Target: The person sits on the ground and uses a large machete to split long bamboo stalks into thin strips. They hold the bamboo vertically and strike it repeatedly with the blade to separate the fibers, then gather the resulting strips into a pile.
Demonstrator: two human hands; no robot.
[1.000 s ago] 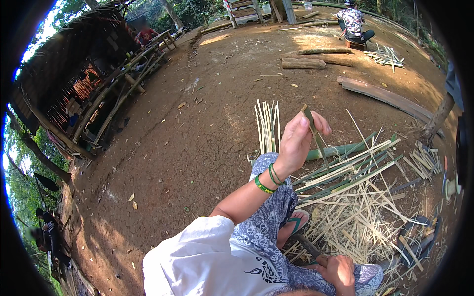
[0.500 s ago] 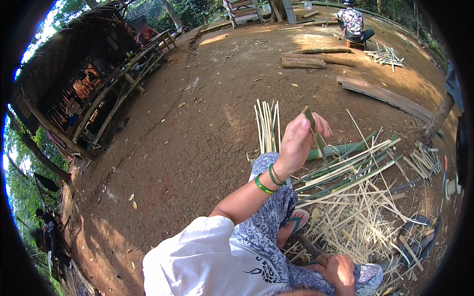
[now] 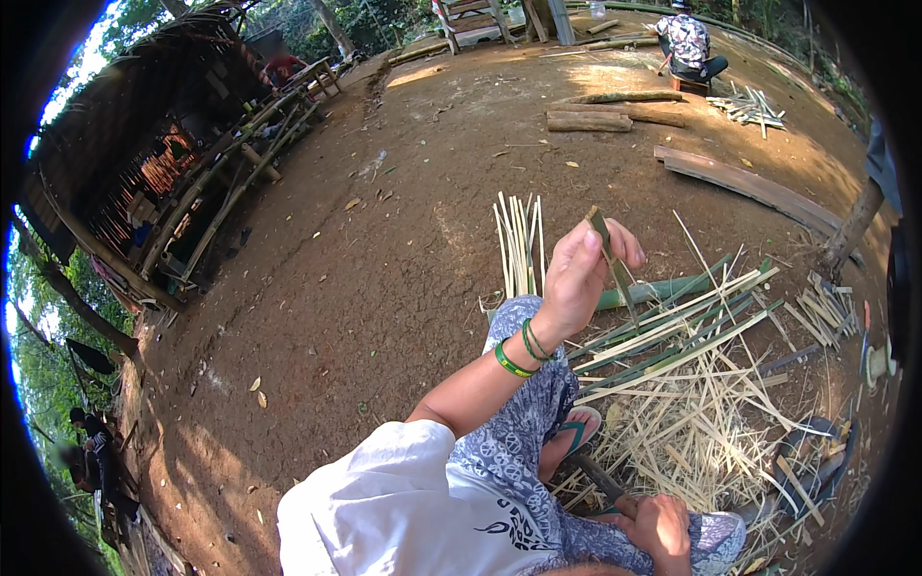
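My left hand (image 3: 581,269) is raised in front of me, its fingers closed round a green bamboo strip (image 3: 616,259). The strip stands at a steep tilt, its brown upper end just above my fingers. Down by my lap, my right hand (image 3: 658,528) is closed on the brown handle of a large knife (image 3: 597,477). Its dark blade points up and to the left, low beside my sandalled foot (image 3: 574,437). Long pale bamboo strips (image 3: 519,245) lie just beyond my knee, and a tangle of thin shavings (image 3: 696,432) covers the ground beside my foot.
A green bamboo pole (image 3: 663,290) and split lengths lie to the right, near short bamboo pieces (image 3: 824,315). A long plank (image 3: 744,187) and logs (image 3: 591,122) lie farther off. Another person (image 3: 686,48) sits at the far right. A thatched shelter (image 3: 144,125) stands left.
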